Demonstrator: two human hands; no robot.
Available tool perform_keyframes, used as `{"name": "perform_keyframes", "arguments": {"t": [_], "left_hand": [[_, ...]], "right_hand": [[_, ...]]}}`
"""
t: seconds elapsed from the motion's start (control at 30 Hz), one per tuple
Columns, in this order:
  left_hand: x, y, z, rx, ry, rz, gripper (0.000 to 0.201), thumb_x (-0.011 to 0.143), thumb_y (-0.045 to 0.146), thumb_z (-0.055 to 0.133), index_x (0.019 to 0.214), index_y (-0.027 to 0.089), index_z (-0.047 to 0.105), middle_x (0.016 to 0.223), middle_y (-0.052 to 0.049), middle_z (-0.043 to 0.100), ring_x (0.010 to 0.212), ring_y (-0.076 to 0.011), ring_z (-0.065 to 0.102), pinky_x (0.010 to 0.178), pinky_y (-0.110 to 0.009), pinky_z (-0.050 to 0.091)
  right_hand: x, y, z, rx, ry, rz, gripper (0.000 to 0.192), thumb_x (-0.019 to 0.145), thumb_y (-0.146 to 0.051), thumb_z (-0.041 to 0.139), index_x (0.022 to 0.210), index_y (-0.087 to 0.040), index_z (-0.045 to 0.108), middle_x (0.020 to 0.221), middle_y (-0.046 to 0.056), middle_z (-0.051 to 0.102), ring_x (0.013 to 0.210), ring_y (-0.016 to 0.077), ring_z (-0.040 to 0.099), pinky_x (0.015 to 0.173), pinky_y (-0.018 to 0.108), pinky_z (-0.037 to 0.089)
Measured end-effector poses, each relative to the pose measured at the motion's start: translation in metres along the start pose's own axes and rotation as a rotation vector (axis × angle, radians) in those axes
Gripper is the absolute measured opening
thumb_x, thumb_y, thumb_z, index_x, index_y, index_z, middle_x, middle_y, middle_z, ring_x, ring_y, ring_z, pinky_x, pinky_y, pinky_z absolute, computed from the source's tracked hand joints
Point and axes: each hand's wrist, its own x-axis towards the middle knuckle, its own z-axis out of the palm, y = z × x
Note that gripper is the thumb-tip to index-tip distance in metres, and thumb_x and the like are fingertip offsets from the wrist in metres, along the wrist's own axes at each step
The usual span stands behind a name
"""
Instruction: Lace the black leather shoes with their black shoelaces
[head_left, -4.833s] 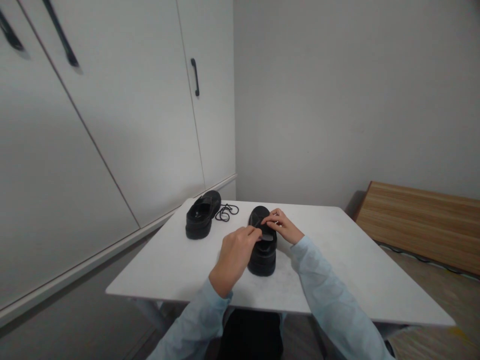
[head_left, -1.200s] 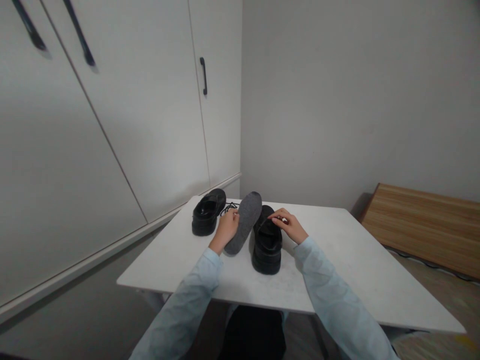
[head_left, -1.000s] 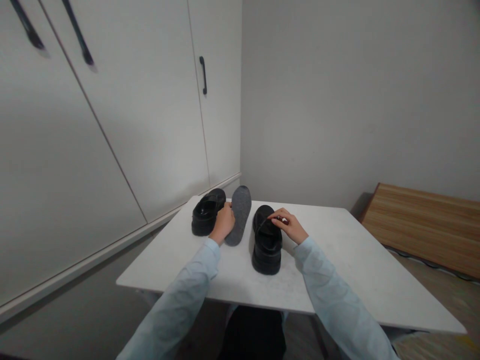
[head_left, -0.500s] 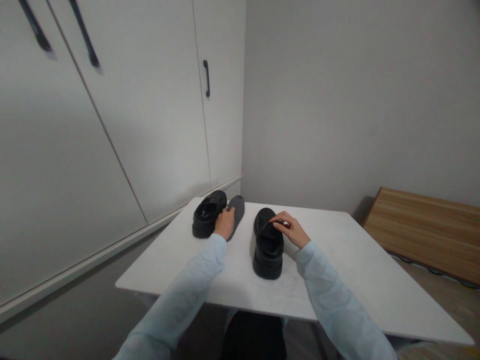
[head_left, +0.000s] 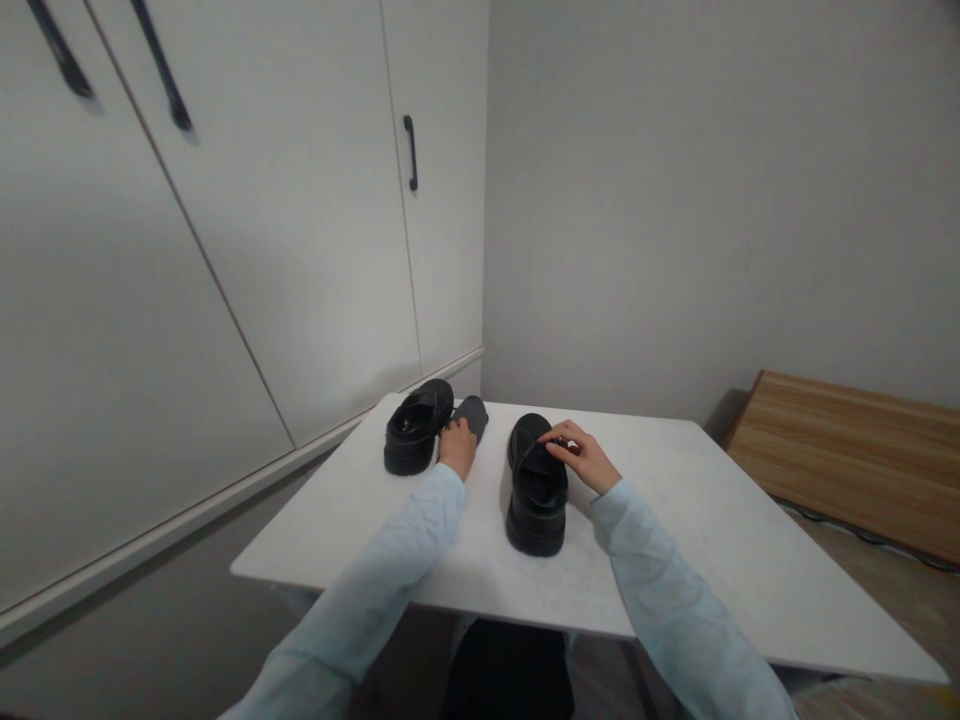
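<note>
grey insole [head_left: 471,411], pinned flat under clenched left hand [head_left: 456,446] fingers, left of near shoe [head_left: 536,484]; right hand [head_left: 583,458] pinches that shoe's tongue. step judged: setting insole aside; release comes next. far shoe [head_left: 415,425] further left crowds it; white table [head_left: 697,545] beneath.

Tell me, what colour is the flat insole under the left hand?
Dark grey insole, head view.
</note>
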Motion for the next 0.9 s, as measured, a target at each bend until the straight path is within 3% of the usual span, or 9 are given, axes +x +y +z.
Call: {"name": "perform_keyframes", "arguments": {"t": [0.23, 0.43, 0.6, 0.7, 0.8, 0.9], "left_hand": [[0.004, -0.007, -0.012, -0.072, -0.081, -0.009, 0.041, 0.087, 0.005, 0.027, 0.108, 0.002, 0.062, 0.116, -0.027, 0.049, 0.098, -0.0282, 0.059, 0.080, -0.037, 0.048], [-0.010, 0.000, -0.051, -0.121, -0.017, 0.025, 0.038, 0.089, 0.011, 0.028, 0.121, 0.010, 0.050, 0.118, -0.023, 0.049, 0.108, -0.0315, 0.053, 0.083, -0.043, 0.046], [-0.050, 0.024, -0.099, -0.273, 0.232, 0.223, 0.031, 0.092, 0.023, 0.034, 0.113, 0.015, 0.056, 0.106, -0.015, 0.057, 0.102, -0.0274, 0.053, 0.085, -0.037, 0.042], [-0.085, 0.042, -0.117, -0.347, 0.282, 0.304, 0.032, 0.093, 0.032, 0.037, 0.114, 0.018, 0.055, 0.107, -0.011, 0.057, 0.100, -0.0247, 0.052, 0.084, -0.034, 0.042], [-0.116, 0.060, -0.118, -0.368, 0.233, 0.332, 0.033, 0.090, 0.038, 0.042, 0.114, 0.019, 0.055, 0.106, -0.010, 0.058, 0.100, -0.0249, 0.053, 0.080, -0.033, 0.045], [-0.135, 0.076, -0.104, -0.336, 0.163, 0.345, 0.036, 0.085, 0.037, 0.053, 0.115, 0.017, 0.054, 0.109, -0.012, 0.059, 0.103, -0.0273, 0.053, 0.083, -0.038, 0.045]], "right_hand": [[0.000, 0.005, -0.001, 0.003, -0.005, -0.006, 0.017, 0.079, -0.036, 0.061, 0.086, -0.023, 0.069, 0.088, 0.005, 0.057, 0.083, 0.0189, 0.052, 0.064, 0.030, 0.040], [-0.001, 0.009, -0.002, 0.031, -0.003, 0.004, 0.018, 0.078, -0.037, 0.062, 0.087, -0.023, 0.069, 0.090, 0.005, 0.057, 0.083, 0.0182, 0.053, 0.065, 0.029, 0.041], [-0.001, 0.011, -0.001, 0.054, 0.002, 0.006, 0.018, 0.077, -0.037, 0.064, 0.087, -0.023, 0.069, 0.091, 0.005, 0.057, 0.081, 0.0176, 0.052, 0.063, 0.028, 0.042], [-0.001, 0.011, -0.001, 0.066, 0.000, 0.012, 0.019, 0.076, -0.037, 0.065, 0.088, -0.022, 0.068, 0.091, 0.005, 0.057, 0.080, 0.0171, 0.052, 0.062, 0.027, 0.042], [-0.002, 0.010, -0.001, 0.064, -0.004, 0.023, 0.020, 0.075, -0.038, 0.066, 0.087, -0.022, 0.068, 0.091, 0.005, 0.058, 0.078, 0.0169, 0.052, 0.062, 0.027, 0.042], [-0.002, 0.009, -0.001, 0.055, 0.005, 0.020, 0.019, 0.075, -0.037, 0.066, 0.086, -0.022, 0.069, 0.092, 0.005, 0.058, 0.078, 0.0166, 0.052, 0.062, 0.027, 0.043]]}}
